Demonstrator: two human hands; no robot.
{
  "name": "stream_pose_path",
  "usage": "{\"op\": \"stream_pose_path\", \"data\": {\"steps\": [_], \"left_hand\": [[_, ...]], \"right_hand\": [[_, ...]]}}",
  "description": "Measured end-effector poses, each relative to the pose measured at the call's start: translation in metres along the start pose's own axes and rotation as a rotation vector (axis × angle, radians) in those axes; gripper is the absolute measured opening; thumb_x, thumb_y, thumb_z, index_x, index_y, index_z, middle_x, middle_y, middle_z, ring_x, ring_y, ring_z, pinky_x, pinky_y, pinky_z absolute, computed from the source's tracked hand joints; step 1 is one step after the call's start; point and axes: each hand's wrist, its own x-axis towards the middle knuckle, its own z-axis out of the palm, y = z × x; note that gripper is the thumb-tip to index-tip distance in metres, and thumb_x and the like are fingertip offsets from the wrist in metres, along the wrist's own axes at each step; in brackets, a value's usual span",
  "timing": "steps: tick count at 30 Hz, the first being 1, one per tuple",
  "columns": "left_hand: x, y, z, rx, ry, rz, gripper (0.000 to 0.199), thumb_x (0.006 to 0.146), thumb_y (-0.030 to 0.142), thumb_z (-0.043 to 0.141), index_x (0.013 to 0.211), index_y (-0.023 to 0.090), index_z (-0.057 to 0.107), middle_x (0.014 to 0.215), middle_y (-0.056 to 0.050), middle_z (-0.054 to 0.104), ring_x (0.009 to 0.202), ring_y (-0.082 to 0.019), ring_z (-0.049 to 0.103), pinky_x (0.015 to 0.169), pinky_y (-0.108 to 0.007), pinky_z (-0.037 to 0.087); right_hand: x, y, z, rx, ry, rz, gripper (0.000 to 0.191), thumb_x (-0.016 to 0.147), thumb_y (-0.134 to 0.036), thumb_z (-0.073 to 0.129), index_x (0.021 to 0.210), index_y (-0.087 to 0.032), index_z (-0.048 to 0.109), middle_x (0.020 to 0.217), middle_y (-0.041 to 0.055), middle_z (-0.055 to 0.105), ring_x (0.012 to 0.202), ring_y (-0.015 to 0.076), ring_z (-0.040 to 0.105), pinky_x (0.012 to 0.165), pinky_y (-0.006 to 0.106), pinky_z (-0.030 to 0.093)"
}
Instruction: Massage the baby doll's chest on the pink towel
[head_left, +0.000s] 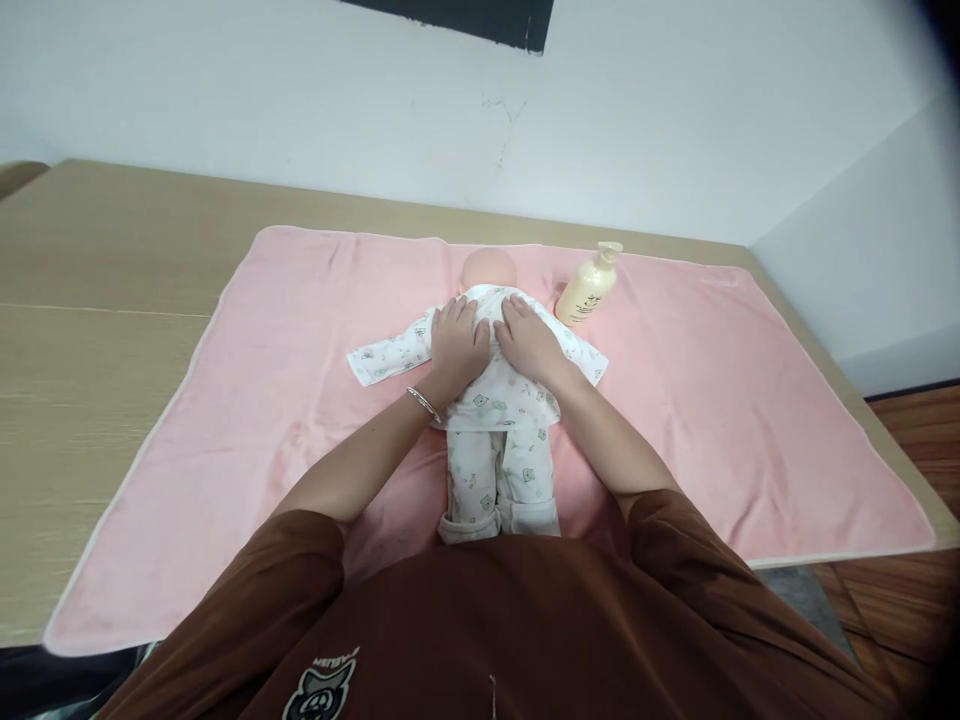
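Note:
A baby doll [491, 400] in a white printed top and trousers lies on a pink blanket [720, 400], its bald head at the far end and no face showing. Its sleeves stretch out to both sides. My left hand [457, 345] rests flat on the left of the doll's upper back, fingers pointing away from me. On the right of the upper back lies my right hand [529, 342], also flat, with its fingers extended. The two hands are close together but apart. Past the right sleeve stands a cream pump bottle [587, 288].
The blanket covers much of a wooden table [97, 260] that meets a white wall [300, 100] at the back. A dark panel [480, 18] is on the wall. Wooden flooring [919, 440] shows beyond the table's right edge.

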Motion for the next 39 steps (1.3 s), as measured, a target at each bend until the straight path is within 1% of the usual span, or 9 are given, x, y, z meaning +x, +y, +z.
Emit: {"op": "stream_pose_path", "data": {"steps": [4, 9, 13, 18, 23, 27, 31, 36, 39], "left_hand": [[-0.003, -0.008, 0.006, -0.098, 0.090, 0.003, 0.047, 0.099, 0.036, 0.039, 0.129, 0.013, 0.065, 0.145, -0.019, 0.064, 0.143, -0.034, 0.053, 0.126, -0.056, 0.034], [-0.006, -0.017, 0.012, -0.254, 0.240, -0.039, 0.058, 0.106, 0.050, 0.025, 0.123, 0.014, 0.066, 0.137, -0.021, 0.066, 0.139, -0.031, 0.055, 0.124, -0.054, 0.037], [-0.008, -0.019, 0.012, -0.299, 0.293, -0.040, 0.065, 0.106, 0.056, 0.019, 0.123, 0.013, 0.064, 0.137, -0.022, 0.065, 0.136, -0.030, 0.056, 0.121, -0.054, 0.040], [-0.008, -0.018, 0.010, -0.318, 0.306, -0.034, 0.059, 0.106, 0.055, 0.020, 0.118, 0.018, 0.063, 0.129, -0.018, 0.068, 0.129, -0.028, 0.060, 0.117, -0.051, 0.043], [-0.008, -0.014, 0.007, -0.272, 0.275, -0.081, 0.050, 0.106, 0.046, 0.021, 0.117, 0.019, 0.062, 0.131, -0.015, 0.068, 0.134, -0.026, 0.057, 0.127, -0.052, 0.029], [-0.009, -0.009, 0.004, -0.241, 0.242, -0.113, 0.043, 0.105, 0.037, 0.024, 0.116, 0.020, 0.061, 0.132, -0.014, 0.068, 0.136, -0.024, 0.056, 0.130, -0.052, 0.026], [-0.010, -0.007, 0.002, -0.223, 0.227, -0.148, 0.041, 0.104, 0.033, 0.025, 0.116, 0.021, 0.061, 0.133, -0.013, 0.068, 0.137, -0.023, 0.055, 0.133, -0.055, 0.017], [-0.011, -0.008, 0.004, -0.215, 0.217, -0.163, 0.043, 0.104, 0.034, 0.026, 0.126, 0.020, 0.059, 0.139, -0.014, 0.065, 0.143, -0.024, 0.051, 0.134, -0.058, 0.007], [-0.007, -0.008, 0.004, -0.189, 0.209, -0.170, 0.044, 0.103, 0.033, 0.028, 0.132, 0.018, 0.057, 0.143, -0.016, 0.063, 0.145, -0.025, 0.049, 0.134, -0.058, 0.009]], "right_hand": [[0.010, 0.013, -0.009, 0.112, -0.056, 0.044, 0.066, 0.105, -0.039, 0.041, 0.158, 0.001, 0.037, 0.167, 0.0236, 0.033, 0.158, 0.0376, 0.027, 0.131, 0.053, 0.024], [0.001, -0.003, -0.004, 0.121, 0.177, -0.022, 0.060, 0.103, -0.029, 0.042, 0.158, -0.005, 0.039, 0.171, 0.0184, 0.028, 0.162, 0.0340, 0.017, 0.131, 0.055, 0.021], [0.002, -0.008, 0.008, 0.094, 0.090, -0.103, 0.053, 0.103, -0.030, 0.045, 0.151, -0.008, 0.049, 0.166, 0.0200, 0.037, 0.159, 0.0374, 0.025, 0.128, 0.062, 0.021], [0.004, -0.003, 0.012, 0.121, 0.213, -0.110, 0.055, 0.102, -0.029, 0.046, 0.154, -0.013, 0.046, 0.171, 0.0155, 0.030, 0.162, 0.0313, 0.018, 0.130, 0.057, 0.021], [0.002, -0.006, 0.013, 0.107, 0.125, -0.127, 0.055, 0.101, -0.031, 0.048, 0.150, -0.009, 0.051, 0.167, 0.0195, 0.037, 0.159, 0.0345, 0.027, 0.129, 0.059, 0.022], [0.001, -0.008, 0.015, 0.151, 0.296, -0.102, 0.055, 0.100, -0.027, 0.041, 0.153, -0.011, 0.048, 0.169, 0.0153, 0.033, 0.160, 0.0267, 0.026, 0.129, 0.053, 0.026], [0.000, -0.010, 0.013, 0.133, 0.179, -0.119, 0.052, 0.098, -0.026, 0.045, 0.147, -0.010, 0.055, 0.163, 0.0174, 0.044, 0.158, 0.0312, 0.031, 0.129, 0.057, 0.024], [-0.003, -0.014, 0.011, 0.145, 0.319, -0.078, 0.058, 0.098, -0.022, 0.043, 0.154, -0.009, 0.046, 0.171, 0.0160, 0.030, 0.159, 0.0257, 0.027, 0.130, 0.050, 0.025], [-0.001, -0.019, 0.013, 0.087, 0.213, -0.074, 0.056, 0.097, -0.022, 0.048, 0.151, -0.007, 0.050, 0.168, 0.0188, 0.035, 0.159, 0.0335, 0.028, 0.129, 0.059, 0.022]]}}
